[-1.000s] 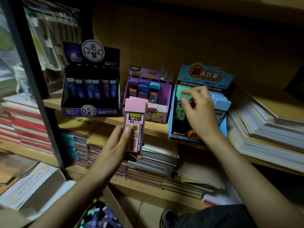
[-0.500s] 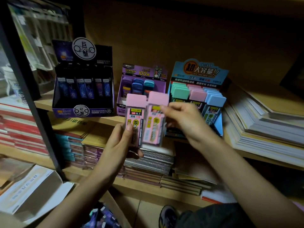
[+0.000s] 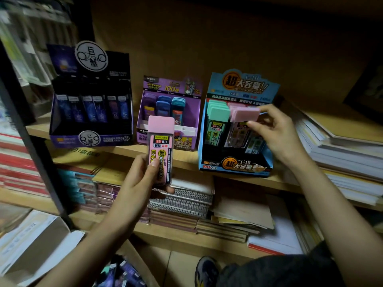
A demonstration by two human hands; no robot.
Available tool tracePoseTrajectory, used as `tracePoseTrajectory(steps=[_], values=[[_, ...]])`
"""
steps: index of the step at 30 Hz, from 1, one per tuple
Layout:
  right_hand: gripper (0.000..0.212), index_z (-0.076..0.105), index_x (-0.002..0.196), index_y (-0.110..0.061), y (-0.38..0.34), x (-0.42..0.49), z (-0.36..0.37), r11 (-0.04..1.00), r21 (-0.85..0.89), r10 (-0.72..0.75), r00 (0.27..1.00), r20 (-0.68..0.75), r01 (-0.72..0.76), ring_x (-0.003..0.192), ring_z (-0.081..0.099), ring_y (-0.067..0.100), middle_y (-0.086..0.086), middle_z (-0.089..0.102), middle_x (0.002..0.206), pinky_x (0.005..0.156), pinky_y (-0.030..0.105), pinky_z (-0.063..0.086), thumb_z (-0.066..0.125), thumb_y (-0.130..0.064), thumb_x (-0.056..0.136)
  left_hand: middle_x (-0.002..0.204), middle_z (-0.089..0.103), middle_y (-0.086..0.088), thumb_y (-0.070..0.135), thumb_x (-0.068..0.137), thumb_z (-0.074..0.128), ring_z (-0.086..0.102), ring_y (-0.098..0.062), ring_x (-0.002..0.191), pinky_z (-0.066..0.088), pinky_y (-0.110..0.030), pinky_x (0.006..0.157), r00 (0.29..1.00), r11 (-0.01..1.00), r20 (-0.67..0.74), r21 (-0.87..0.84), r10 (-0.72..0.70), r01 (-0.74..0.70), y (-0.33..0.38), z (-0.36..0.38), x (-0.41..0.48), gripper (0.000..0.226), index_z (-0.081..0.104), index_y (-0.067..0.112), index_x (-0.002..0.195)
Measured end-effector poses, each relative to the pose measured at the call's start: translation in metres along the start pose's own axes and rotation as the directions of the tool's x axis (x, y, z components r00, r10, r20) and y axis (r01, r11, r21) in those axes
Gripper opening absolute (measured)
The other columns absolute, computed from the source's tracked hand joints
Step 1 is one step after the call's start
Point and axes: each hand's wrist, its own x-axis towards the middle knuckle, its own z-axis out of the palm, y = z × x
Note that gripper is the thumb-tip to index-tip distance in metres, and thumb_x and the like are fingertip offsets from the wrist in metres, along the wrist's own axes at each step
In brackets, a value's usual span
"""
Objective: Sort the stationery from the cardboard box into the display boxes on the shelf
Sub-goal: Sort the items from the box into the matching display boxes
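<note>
My left hand (image 3: 137, 183) grips a pink-capped lead-refill case (image 3: 160, 146), held upright in front of the shelf edge. My right hand (image 3: 277, 135) pinches a second pink-capped case (image 3: 243, 121) and holds it in the middle column of the blue display box (image 3: 234, 166), beside the green-capped cases (image 3: 217, 109). The blue-capped cases in that box are mostly hidden behind my right hand. A purple display box (image 3: 167, 112) and a dark blue display box (image 3: 91, 119) stand to the left on the same shelf. The cardboard box (image 3: 122, 274) with more stationery shows at the bottom edge.
Stacks of paper and notebooks (image 3: 342, 154) lie right of the blue box. Spiral notebooks (image 3: 182, 201) and book stacks fill the lower shelf. A black shelf post (image 3: 35, 146) rises at left. A white open carton (image 3: 31, 243) sits lower left; a shoe (image 3: 207, 270) is below.
My right hand took one pink case from beside my left hand and carried it right, up into the blue display box. My left hand stayed in place with its case.
</note>
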Motion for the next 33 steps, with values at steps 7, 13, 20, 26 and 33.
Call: tracePoseTrajectory(steps=[7, 13, 20, 26, 33], values=[[0.024, 0.056, 0.106, -0.016, 0.006, 0.0, 0.01, 0.998, 0.039, 0.046, 0.998, 0.032, -0.048, 0.088, 0.063, -0.005, -0.005, 0.064, 0.106, 0.082, 0.017, 0.053, 0.06, -0.002, 0.088, 0.086, 0.07, -0.007, 0.04, 0.087, 0.044, 0.067, -0.022, 0.062, 0.055, -0.03, 0.057, 0.999, 1.0, 0.029, 0.001, -0.014, 0.014, -0.001, -0.001, -0.002, 0.024, 0.052, 0.021, 0.099], [0.042, 0.046, 0.124, -0.016, 0.007, -0.004, 0.014, 0.959, -0.281, -0.045, 0.997, -0.067, 0.024, 0.092, 0.063, 0.024, 0.012, 0.057, 0.117, 0.082, 0.042, 0.055, 0.064, -0.01, 0.087, 0.087, 0.07, -0.006, 0.041, 0.089, 0.045, 0.066, -0.021, 0.062, 0.055, -0.027, 0.054, 0.999, 1.0, 0.044, 0.011, -0.015, 0.015, -0.002, -0.002, -0.002, 0.022, 0.054, 0.023, 0.099], [0.031, 0.06, 0.113, 0.003, 0.011, -0.001, 0.018, 0.773, -0.623, -0.22, 0.971, -0.093, 0.116, 0.108, 0.047, 0.035, 0.02, 0.052, 0.113, 0.09, 0.038, 0.04, 0.066, -0.006, 0.084, 0.092, 0.066, -0.017, 0.041, 0.087, 0.043, 0.066, -0.021, 0.063, 0.055, -0.033, 0.059, 0.998, 0.999, 0.051, 0.024, -0.036, 0.035, 0.005, 0.0, -0.006, 0.029, 0.051, 0.018, 0.103], [0.029, 0.061, 0.118, -0.002, -0.006, -0.006, 0.025, 0.777, -0.62, -0.249, 0.958, -0.14, 0.111, 0.111, 0.046, 0.029, 0.016, 0.053, 0.116, 0.093, 0.036, 0.04, 0.059, -0.009, 0.089, 0.096, 0.061, -0.025, 0.039, 0.085, 0.043, 0.065, -0.021, 0.062, 0.053, -0.036, 0.062, 0.997, 0.998, 0.063, 0.036, -0.048, 0.046, 0.011, 0.006, -0.008, 0.033, 0.05, 0.013, 0.104], [0.01, 0.061, 0.097, -0.028, -0.061, -0.034, 0.075, 0.922, 0.316, 0.142, 0.955, 0.261, -0.223, 0.079, 0.061, -0.001, -0.006, 0.065, 0.095, 0.065, 0.014, 0.05, 0.053, -0.026, 0.094, 0.091, 0.062, -0.022, 0.038, 0.087, 0.043, 0.064, -0.022, 0.061, 0.052, -0.027, 0.055, 0.99, 0.995, 0.139, 0.095, -0.014, 0.001, 0.009, 0.015, -0.01, 0.029, 0.052, 0.015, 0.104]])
